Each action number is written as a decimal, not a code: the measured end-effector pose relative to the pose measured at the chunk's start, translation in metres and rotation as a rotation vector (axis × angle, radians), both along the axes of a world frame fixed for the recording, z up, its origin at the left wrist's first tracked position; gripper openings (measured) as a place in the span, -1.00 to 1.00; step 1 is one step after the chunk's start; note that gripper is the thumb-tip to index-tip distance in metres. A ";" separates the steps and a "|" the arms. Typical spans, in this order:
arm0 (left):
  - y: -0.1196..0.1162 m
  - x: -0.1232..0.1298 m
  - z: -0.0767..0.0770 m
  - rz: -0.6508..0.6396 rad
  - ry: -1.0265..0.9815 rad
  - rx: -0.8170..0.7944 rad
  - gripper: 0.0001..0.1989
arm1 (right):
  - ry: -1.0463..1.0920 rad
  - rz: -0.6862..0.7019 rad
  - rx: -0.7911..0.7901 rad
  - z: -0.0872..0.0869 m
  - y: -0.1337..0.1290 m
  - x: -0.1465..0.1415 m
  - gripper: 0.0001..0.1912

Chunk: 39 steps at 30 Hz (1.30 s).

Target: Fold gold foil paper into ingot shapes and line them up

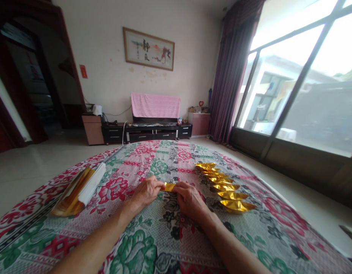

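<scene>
Between my two hands is a small folded strip of gold foil paper [170, 187], held just over the middle of the flowered tablecloth [136, 247]. My left hand [147, 191] pinches its left end between thumb and fingers. The right end is gripped by my right hand [190, 198], whose fingers cover that part of the strip. To the right, several folded gold paper ingots [238, 206] lie in a row running away from me, boat-shaped with pointed ends. A stack of gold paper sheets [75, 190] in a white wrapper rests on the cloth at the left.
The table has a rounded far edge. Beyond it stands a low black cabinet [151, 133] bearing a screen under a pink cloth [156, 105]. A purple curtain [230, 72] and large window are on the right; a dark doorway is at left.
</scene>
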<state>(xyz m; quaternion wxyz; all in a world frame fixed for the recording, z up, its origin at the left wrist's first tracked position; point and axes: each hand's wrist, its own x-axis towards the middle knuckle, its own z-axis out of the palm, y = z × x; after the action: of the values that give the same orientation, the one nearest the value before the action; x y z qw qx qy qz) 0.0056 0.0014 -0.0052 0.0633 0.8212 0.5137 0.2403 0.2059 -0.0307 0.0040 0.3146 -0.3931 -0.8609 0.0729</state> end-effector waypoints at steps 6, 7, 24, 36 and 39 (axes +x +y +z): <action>0.002 0.000 -0.002 0.007 -0.005 0.021 -0.73 | -0.046 0.046 0.042 0.002 -0.005 0.001 -0.67; 0.002 0.000 -0.003 0.007 -0.004 0.025 -0.73 | -0.052 0.053 0.049 0.003 -0.006 0.001 -0.68; 0.003 -0.006 0.002 -0.057 0.001 -0.002 -0.70 | -0.147 0.036 0.069 0.005 -0.008 -0.001 -0.73; -0.004 -0.010 0.004 -0.026 0.142 0.073 -0.69 | -0.200 0.030 0.096 0.004 -0.007 -0.002 -0.71; -0.005 -0.011 0.005 -0.044 0.135 0.075 -0.69 | -0.197 0.046 0.096 0.005 -0.007 -0.002 -0.70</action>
<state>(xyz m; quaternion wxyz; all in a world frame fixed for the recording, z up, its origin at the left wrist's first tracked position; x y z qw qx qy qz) -0.0058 -0.0032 0.0003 0.0028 0.8484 0.4892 0.2022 0.2035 -0.0374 0.0086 0.2451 -0.3627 -0.8991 -0.0004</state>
